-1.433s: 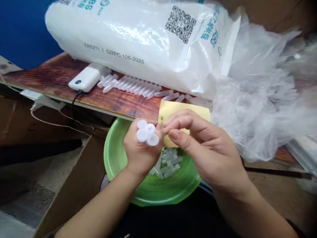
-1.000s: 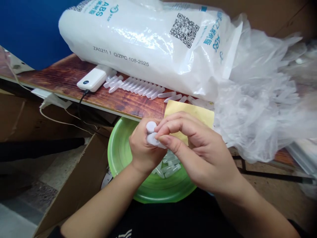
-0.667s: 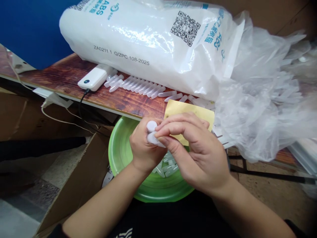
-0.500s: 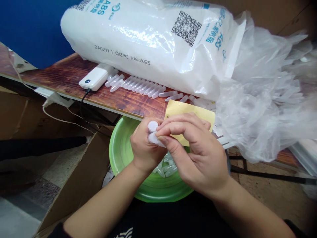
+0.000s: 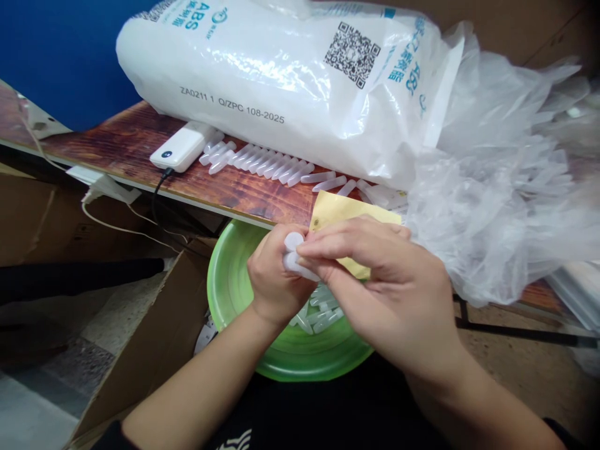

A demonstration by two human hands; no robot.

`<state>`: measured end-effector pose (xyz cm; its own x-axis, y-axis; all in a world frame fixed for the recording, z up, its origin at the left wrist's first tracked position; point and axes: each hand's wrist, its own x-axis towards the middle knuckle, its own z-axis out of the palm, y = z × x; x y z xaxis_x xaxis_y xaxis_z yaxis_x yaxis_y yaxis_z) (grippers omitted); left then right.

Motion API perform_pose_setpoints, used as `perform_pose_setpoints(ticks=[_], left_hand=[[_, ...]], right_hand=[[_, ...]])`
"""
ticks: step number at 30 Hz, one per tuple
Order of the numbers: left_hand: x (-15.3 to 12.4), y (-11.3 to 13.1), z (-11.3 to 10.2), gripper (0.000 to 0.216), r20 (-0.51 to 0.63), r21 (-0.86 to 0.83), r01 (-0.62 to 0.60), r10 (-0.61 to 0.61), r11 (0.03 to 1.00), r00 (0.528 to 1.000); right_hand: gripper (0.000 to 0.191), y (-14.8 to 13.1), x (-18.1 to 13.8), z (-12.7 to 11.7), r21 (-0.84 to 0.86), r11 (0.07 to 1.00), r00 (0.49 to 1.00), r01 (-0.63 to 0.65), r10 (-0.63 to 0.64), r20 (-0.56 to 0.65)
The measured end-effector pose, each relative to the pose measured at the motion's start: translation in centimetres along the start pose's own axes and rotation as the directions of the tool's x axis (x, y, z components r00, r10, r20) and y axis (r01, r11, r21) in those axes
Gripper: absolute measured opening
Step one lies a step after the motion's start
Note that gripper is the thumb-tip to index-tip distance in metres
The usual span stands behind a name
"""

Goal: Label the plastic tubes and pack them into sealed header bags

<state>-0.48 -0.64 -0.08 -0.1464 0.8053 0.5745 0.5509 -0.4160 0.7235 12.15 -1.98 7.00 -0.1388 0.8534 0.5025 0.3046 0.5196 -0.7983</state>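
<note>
The large white plastic sack [image 5: 290,87] lying on the dark wood-grain table [image 5: 117,150] carries all the readable print. Along its lower front, in grey, stands "ZA0211 1 Q/ZPC 108-2025". Near its upper left, in teal letters seen upside down, stands "ABS" beside a round teal logo. A black QR code sits toward the upper right, and next to it more teal print runs sideways: "ABS" again, with characters too small to read.
</note>
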Motion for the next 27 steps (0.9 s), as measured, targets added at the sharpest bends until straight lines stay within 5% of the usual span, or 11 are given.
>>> perform_pose_setpoints(ticks=[5, 11, 16, 19, 23, 27], left_hand=[[-0.1, 0.1, 0.2, 0.018, -0.006, 0.042, -0.017, 0.017, 0.999, 1.0], [-0.1, 0.2, 0.1, 0.014, 0.026, 0.15, 0.014, -0.018, 0.989, 0.999], [-0.3, -0.1, 0.3, 0.015, 0.024, 0.095, 0.059, -0.061, 0.994, 0.998], [0.1, -0.2, 0.4, 0.015, -0.014, 0.014, 0.097, -0.097, 0.995, 0.995], [0.9, -0.4, 0.7, 0.014, -0.046, -0.095, 0.211, -0.216, 0.973, 0.975], [1.4, -0.6, 1.0, 0.016, -0.023, -0.262, 0.32, -0.338, 0.91, 0.941]], right_hand=[[0.007, 0.8, 1.2, -0.5, 0.294, 0.897, 0.942, -0.329, 0.289, 0.171], [0.012, 1.0, 1.8, -0.4, 0.296, 0.878, 0.922, -0.376, 0.322, 0.215], [0.008, 1.1, 1.7, -0.1, 0.286, 0.901, 0.944, -0.326, 0.294, 0.148], [0.009, 1.8, 0.9, -0.2, 0.271, 0.937, 0.974, -0.219, 0.225, 0.011], [0.014, 3.4, -0.8, -0.5, -0.062, 0.998, 0.988, 0.005, -0.015, -0.156], [0.008, 4.8, -2.0, -0.1, -0.32, 0.942, 0.992, 0.104, -0.122, -0.036]])
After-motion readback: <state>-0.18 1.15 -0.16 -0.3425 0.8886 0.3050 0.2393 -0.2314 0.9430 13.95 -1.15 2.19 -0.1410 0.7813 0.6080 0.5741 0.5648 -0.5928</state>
